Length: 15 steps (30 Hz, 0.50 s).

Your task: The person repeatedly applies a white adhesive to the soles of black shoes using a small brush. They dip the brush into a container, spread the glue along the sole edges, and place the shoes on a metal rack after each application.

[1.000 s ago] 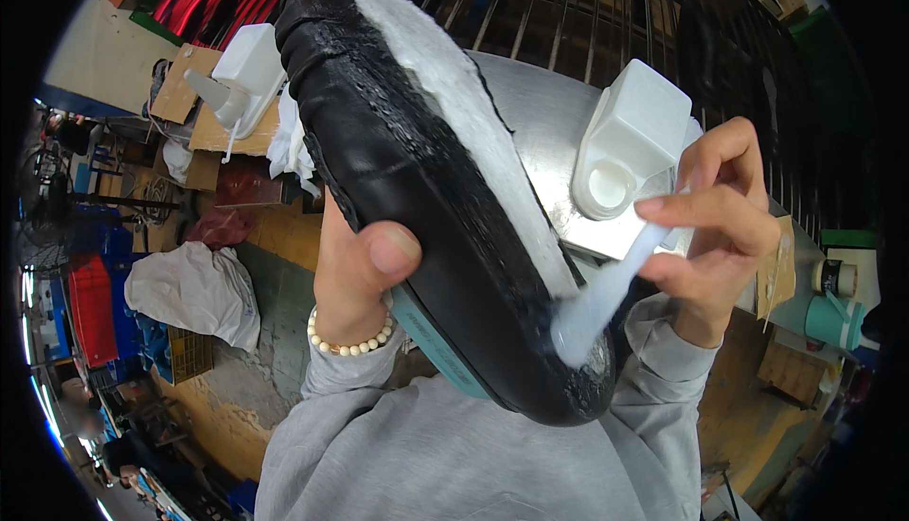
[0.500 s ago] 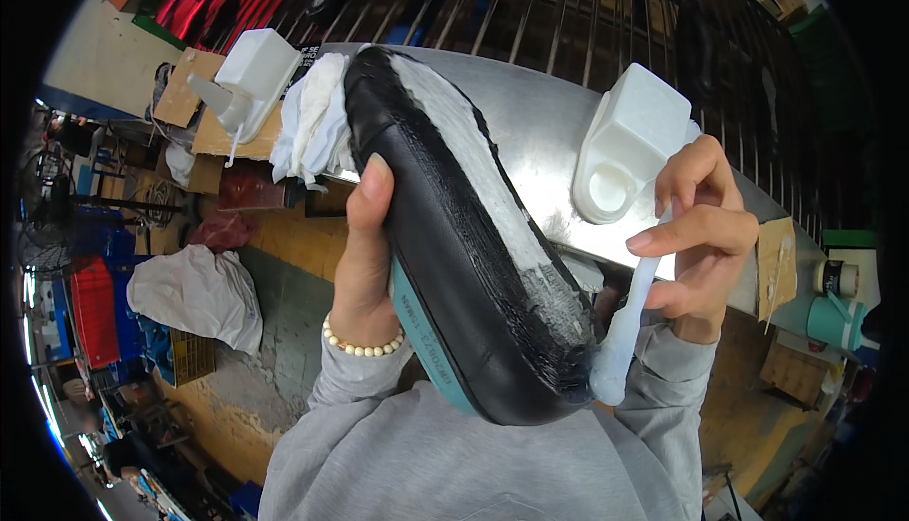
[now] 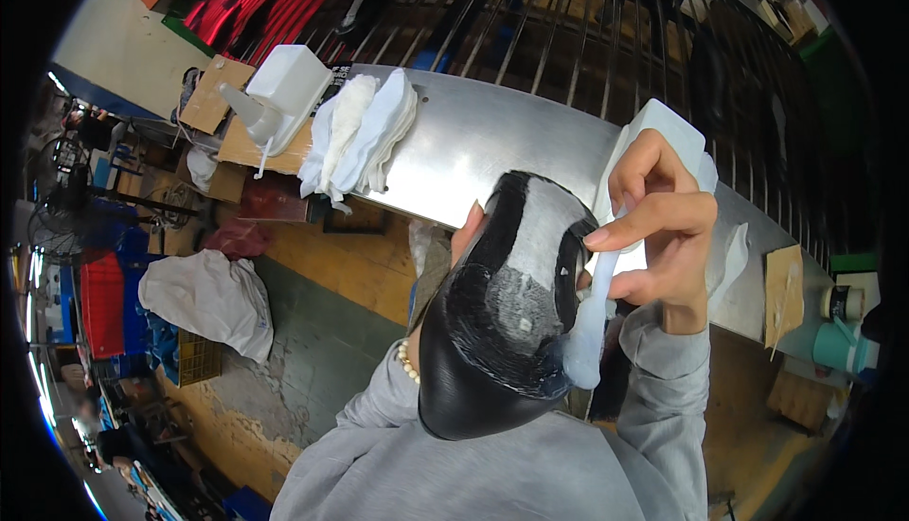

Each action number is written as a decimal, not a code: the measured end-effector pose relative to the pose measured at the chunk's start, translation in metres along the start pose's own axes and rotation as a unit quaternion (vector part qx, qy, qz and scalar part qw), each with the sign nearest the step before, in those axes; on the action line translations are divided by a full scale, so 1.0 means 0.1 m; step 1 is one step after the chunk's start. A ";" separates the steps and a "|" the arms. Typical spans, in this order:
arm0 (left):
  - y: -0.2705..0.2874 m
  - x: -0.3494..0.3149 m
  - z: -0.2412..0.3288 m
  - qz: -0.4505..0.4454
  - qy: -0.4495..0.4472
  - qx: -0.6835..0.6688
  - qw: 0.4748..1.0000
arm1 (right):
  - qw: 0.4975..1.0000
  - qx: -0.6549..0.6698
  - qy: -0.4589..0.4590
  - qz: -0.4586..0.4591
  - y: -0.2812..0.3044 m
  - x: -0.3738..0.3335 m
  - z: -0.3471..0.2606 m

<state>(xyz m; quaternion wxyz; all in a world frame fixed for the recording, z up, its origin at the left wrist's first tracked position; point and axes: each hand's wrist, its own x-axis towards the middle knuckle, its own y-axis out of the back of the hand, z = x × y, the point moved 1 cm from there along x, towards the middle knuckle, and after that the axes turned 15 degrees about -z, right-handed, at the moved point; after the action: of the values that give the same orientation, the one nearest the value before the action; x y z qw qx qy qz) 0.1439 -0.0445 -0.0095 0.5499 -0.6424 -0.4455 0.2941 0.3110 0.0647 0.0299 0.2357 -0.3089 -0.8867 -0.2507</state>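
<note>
A black leather shoe upper, stretched over a form, is held in front of my chest with its underside up and the toe toward me. A pale strip runs down the middle of its underside, between black, wet-looking margins. My left hand grips it from the left; one fingertip shows, and the shoe hides most of the other fingers. Between the thumb and fingers of my right hand is a whitish, translucent brush. The brush's broad lower end touches the margin near the toe, on the right.
A steel bench stands ahead, with a metal-rod rack beyond it. On it are folded white cloths, a white spouted container and another white container behind my right hand. A teal mug stands far right; a white sack is left.
My left hand has turned the shoe upper so its toe faces me and its heel points away. My right hand has shifted slightly left with the brush, which stays at the toe margin.
</note>
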 end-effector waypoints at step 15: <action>0.05 0.02 -0.10 0.049 -0.036 0.116 0.991 | 0.999 0.006 -0.001 -0.035 -0.02 0.17 -0.07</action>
<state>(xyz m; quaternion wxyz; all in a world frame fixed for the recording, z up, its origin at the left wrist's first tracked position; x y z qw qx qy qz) 0.1551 -0.0471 -0.0121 0.5891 -0.5844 -0.3957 0.3937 0.3000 0.0666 0.0446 0.2280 -0.2760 -0.8988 -0.2531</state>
